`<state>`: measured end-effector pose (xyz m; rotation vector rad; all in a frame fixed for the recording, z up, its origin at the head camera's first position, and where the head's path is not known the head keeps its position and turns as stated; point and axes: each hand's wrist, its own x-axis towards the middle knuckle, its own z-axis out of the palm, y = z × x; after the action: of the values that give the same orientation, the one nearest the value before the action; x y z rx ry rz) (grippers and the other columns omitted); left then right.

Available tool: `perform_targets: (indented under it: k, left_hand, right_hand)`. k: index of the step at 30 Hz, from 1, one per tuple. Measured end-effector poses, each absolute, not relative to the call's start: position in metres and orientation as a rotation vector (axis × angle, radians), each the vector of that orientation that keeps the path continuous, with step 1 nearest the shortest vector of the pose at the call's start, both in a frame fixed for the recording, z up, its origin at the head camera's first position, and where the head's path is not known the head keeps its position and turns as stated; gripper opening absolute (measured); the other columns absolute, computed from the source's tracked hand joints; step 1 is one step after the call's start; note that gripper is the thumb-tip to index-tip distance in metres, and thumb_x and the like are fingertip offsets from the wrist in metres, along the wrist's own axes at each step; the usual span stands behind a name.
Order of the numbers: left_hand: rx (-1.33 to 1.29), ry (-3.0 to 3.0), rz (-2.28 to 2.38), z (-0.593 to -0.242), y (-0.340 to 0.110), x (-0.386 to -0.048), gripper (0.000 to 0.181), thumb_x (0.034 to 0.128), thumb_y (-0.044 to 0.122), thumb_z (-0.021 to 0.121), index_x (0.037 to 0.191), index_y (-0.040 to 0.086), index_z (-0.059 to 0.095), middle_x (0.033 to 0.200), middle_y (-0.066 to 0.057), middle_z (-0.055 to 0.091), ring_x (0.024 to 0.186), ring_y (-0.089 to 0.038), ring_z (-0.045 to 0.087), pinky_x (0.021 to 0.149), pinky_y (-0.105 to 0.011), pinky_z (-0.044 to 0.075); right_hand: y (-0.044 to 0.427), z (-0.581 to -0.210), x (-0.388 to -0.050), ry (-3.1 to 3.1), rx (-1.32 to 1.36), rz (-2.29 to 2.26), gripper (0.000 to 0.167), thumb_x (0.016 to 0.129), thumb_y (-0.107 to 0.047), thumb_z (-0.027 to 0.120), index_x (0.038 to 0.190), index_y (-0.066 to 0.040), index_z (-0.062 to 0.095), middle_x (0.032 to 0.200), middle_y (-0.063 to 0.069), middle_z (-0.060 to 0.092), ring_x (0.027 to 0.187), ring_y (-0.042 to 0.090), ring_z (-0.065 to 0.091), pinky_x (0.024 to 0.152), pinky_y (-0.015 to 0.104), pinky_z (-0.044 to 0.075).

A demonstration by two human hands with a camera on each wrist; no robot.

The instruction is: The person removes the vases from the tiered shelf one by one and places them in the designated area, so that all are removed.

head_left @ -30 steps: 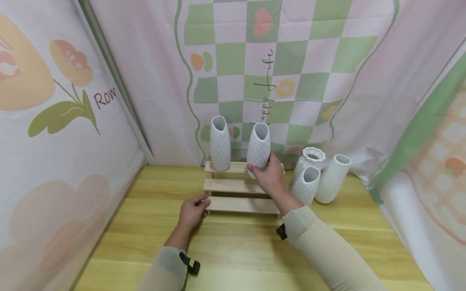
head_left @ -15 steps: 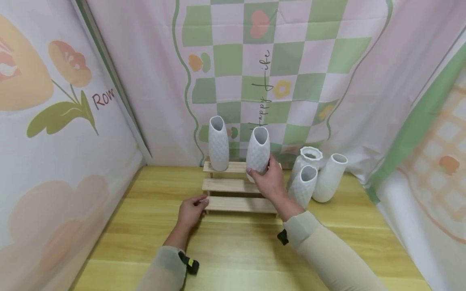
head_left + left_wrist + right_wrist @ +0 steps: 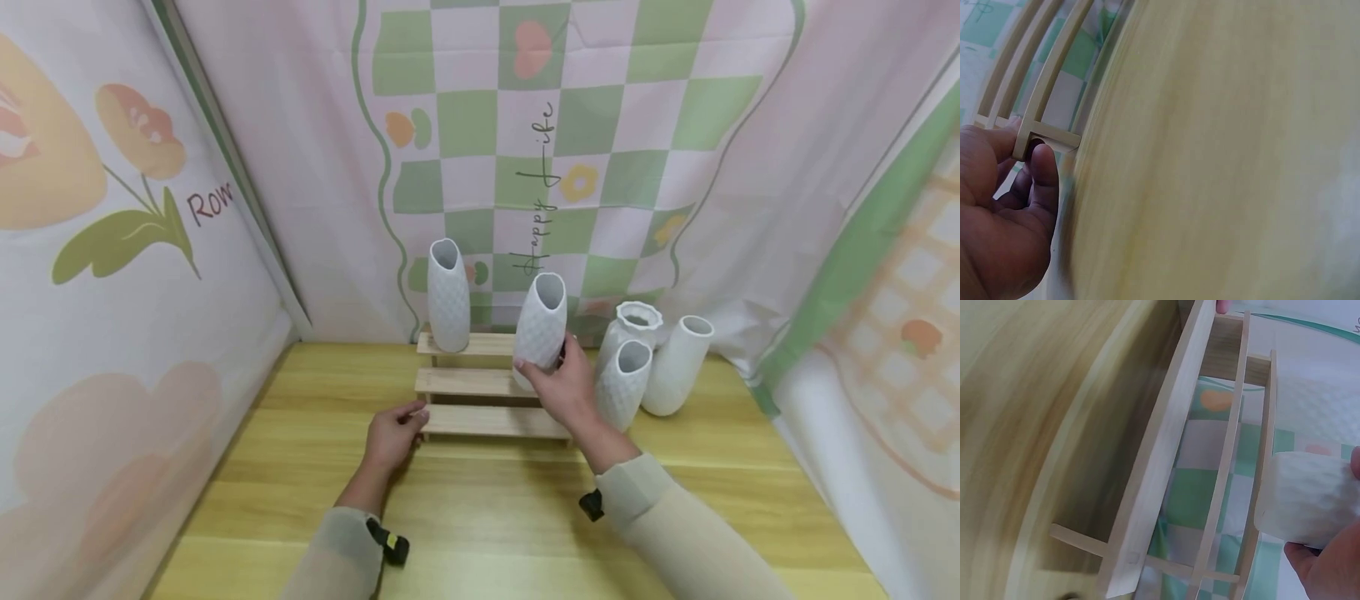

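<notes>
My right hand (image 3: 567, 387) grips a white vase (image 3: 541, 323) with a quilted surface and slanted mouth, tilted slightly over the right part of a three-step wooden rack (image 3: 495, 421). In the right wrist view the lower end of this vase (image 3: 1304, 500) is close to the rack's slats; whether they touch, I cannot tell. My left hand (image 3: 392, 436) pinches the left end of the lowest step, and in the left wrist view the thumb and fingers are round that corner of the rack (image 3: 1035, 125). A similar white vase (image 3: 448, 300) stands upright on the top step's left end.
Right of the rack, three more white vases stand close together on the wood-grain table (image 3: 480, 525): a frilly-rimmed one (image 3: 617, 337), a quilted one (image 3: 622, 392) and a smooth one (image 3: 678, 367). Patterned cloth (image 3: 472, 125) hangs behind; another printed cloth (image 3: 127, 333) borders the left side.
My right hand has brought the vase lower and slightly right, away from the top step towards the middle one. The left hand keeps its hold on the rack.
</notes>
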<state>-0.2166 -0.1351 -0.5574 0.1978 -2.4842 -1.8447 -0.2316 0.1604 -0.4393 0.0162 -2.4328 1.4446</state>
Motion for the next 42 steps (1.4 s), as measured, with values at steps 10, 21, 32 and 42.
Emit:
perform_targets:
  k: [10,21,32,42]
  left_hand:
    - [0.212,-2.491,-1.854,-0.558,-0.137,-0.216,0.031,0.0960,0.028,0.077,0.124,0.013,0.076,0.088,-0.006,0.071,0.069,-0.019,0.067,0.059,-0.030,0.057]
    - [0.206,-2.490,-1.870,-0.559,-0.137,-0.217,0.032,0.0967,0.028,0.076,0.125,0.013,0.075,0.088,-0.007,0.071,0.070,-0.019,0.067,0.060,-0.031,0.057]
    - [0.208,-2.492,-1.872,-0.560,-0.138,-0.218,0.033,0.0966,0.029,0.076,0.125,0.013,0.075,0.087,-0.007,0.070,0.070,-0.019,0.067,0.060,-0.031,0.057]
    - [0.195,-2.507,-1.837,-0.560,-0.137,-0.218,0.032,0.0966,0.030,0.076,0.125,0.014,0.076,0.088,-0.006,0.071,0.070,-0.019,0.067,0.060,-0.030,0.057]
  right_hand:
    - [0.166,-0.446,-0.224,-2.423,0.057,1.495,0.081,0.085,-0.029,0.088,0.148,-0.002,0.045,0.141,0.021,0.057,0.131,0.037,0.055,0.108,0.055,0.048]
    - [0.173,-0.450,-0.210,-2.429,0.028,1.512,0.088,0.084,-0.031,0.089,0.152,-0.001,0.042,0.143,0.021,0.055,0.134,0.037,0.052,0.111,0.055,0.045]
    - [0.182,-0.452,-0.198,-2.460,0.010,1.500,0.089,0.084,-0.031,0.089,0.152,0.000,0.040,0.146,0.023,0.052,0.137,0.039,0.050,0.112,0.056,0.044]
    - [0.190,-0.457,-0.188,-2.468,0.036,1.458,0.087,0.084,-0.031,0.089,0.150,0.000,0.042,0.143,0.023,0.054,0.135,0.041,0.051,0.111,0.059,0.044]
